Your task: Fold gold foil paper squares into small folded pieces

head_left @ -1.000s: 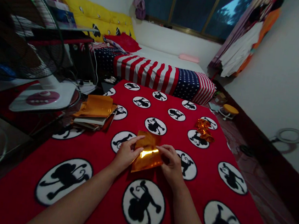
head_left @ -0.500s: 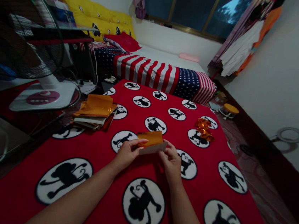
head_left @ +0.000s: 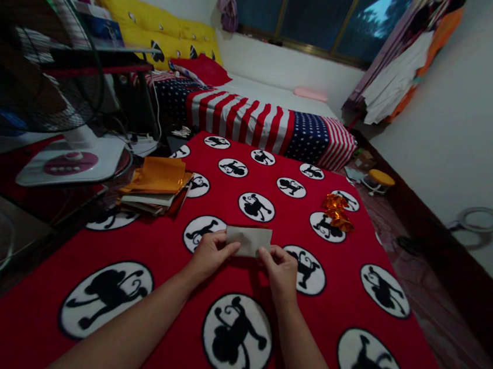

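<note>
A small folded sheet of paper (head_left: 248, 240), its pale grey-white back toward me, is held level above the red cloth (head_left: 177, 336) with black monkey prints. My left hand (head_left: 211, 255) pinches its left end, thumb in front. On the right end, my right hand (head_left: 280, 269) grips it the same way, with most fingers behind the paper. A stack of gold-orange paper sheets (head_left: 161, 177) lies to the left on the cloth's edge. Crumpled or folded shiny orange foil pieces (head_left: 337, 211) rest at the right.
At the left stands a fan (head_left: 70, 160) beside a cluttered desk (head_left: 100, 63). Behind is a bed with a striped and starred cover (head_left: 245, 117). Clothes (head_left: 399, 77) hang at the right wall, above a yellow stool (head_left: 380, 178).
The paper's gold face and open flap have gone from sight; it is now folded over, showing only its pale back. Both hands have stayed at its ends, thumbs now in front.
</note>
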Motion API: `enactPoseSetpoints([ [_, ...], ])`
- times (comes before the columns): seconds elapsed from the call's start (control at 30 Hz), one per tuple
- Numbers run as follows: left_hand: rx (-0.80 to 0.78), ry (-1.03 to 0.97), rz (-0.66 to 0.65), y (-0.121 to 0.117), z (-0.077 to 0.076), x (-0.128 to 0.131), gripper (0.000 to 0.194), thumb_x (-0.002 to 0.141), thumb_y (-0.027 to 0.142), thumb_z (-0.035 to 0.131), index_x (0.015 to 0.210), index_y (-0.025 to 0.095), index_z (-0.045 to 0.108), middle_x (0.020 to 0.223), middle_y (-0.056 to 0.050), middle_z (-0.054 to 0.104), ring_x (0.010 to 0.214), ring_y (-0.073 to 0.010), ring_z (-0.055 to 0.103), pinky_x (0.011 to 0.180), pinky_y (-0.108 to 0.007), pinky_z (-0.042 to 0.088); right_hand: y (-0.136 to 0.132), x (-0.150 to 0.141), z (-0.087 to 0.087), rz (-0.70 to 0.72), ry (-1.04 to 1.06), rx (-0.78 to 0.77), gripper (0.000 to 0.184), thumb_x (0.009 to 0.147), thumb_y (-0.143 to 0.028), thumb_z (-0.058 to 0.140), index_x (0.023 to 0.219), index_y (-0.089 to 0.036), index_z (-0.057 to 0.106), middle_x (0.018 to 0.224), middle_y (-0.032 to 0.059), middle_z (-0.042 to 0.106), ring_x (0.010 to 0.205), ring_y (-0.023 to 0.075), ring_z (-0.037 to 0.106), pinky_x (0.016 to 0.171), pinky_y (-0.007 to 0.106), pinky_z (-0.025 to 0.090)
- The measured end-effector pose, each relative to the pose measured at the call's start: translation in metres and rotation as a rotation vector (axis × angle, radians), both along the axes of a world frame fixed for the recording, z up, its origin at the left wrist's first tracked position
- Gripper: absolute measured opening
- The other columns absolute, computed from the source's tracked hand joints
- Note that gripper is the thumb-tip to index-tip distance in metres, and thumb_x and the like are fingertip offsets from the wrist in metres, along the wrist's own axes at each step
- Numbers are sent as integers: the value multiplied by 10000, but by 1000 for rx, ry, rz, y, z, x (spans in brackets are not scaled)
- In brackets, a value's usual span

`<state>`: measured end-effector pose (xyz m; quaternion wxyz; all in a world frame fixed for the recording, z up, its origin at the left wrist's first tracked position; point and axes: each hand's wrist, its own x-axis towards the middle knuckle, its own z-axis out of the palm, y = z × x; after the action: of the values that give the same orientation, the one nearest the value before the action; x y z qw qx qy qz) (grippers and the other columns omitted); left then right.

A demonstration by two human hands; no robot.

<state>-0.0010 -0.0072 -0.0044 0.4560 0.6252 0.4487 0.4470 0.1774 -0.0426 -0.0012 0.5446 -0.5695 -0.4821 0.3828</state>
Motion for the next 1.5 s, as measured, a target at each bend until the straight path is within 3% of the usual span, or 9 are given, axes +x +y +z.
enactPoseSetpoints([
  [0.2, -50, -12, -63, -2, 4, 2, 250, 788, 321, 649, 898, 119, 746, 864, -74, 735, 776, -194, 644, 717, -272, 484, 3, -1, -1, -55, 123, 20, 247, 729, -404, 717, 716, -164, 660, 679, 10, 646, 637, 147, 560, 600, 248, 440],
  [0.43, -75, -91, 85, 2, 3, 1, 306, 796, 419, 638, 782, 124, 716, 713, -26, 665, 673, -150, 571, 604, -220, 420, 1, -1, -3, -31, 94, -21, 238, 702, -393, 739, 693, -169, 660, 652, 2, 642, 601, 144, 555, 568, 243, 429],
  [0.6, -78, -78, 75, 1, 5, 0, 276, 768, 396, 660, 754, 129, 728, 683, -27, 654, 647, -148, 556, 597, -225, 416, 2, -2, -2, -73, 119, -1, 256, 684, -401, 756, 701, -176, 634, 637, -7, 631, 587, 138, 556, 553, 238, 437],
  [0.77, -51, -45, 79, 1, 5, 1, 248, 754, 366, 677, 735, 124, 726, 685, -22, 648, 660, -147, 558, 616, -229, 421, 3, 0, -4, -109, 145, 35, 233, 714, -393, 736, 763, -173, 678, 725, 12, 669, 668, 152, 590, 608, 251, 462],
  [1.1, -19, -33, 142, 2, 3, -1, 256, 753, 385, 680, 734, 137, 739, 735, -35, 681, 738, -172, 601, 694, -249, 449, 1, 0, -7, -181, 105, 17, 224, 649, -360, 785, 724, -168, 699, 698, 23, 689, 651, 167, 609, 621, 279, 484],
  [1.3, -35, -55, 170, 3, 1, -1, 264, 773, 382, 666, 757, 134, 754, 789, -52, 715, 790, -192, 634, 737, -268, 473, 2, -1, -5, -231, 106, 32, 269, 605, -371, 815, 675, -169, 651, 637, 5, 648, 595, 146, 575, 557, 256, 463],
  [1.5, -4, -62, 172, 4, -3, -2, 241, 798, 350, 652, 812, 136, 762, 862, -68, 733, 836, -196, 650, 792, -285, 487, 3, 1, -5, -213, 180, 37, 297, 605, -356, 821, 717, -175, 613, 680, -3, 642, 628, 137, 584, 588, 250, 472],
])
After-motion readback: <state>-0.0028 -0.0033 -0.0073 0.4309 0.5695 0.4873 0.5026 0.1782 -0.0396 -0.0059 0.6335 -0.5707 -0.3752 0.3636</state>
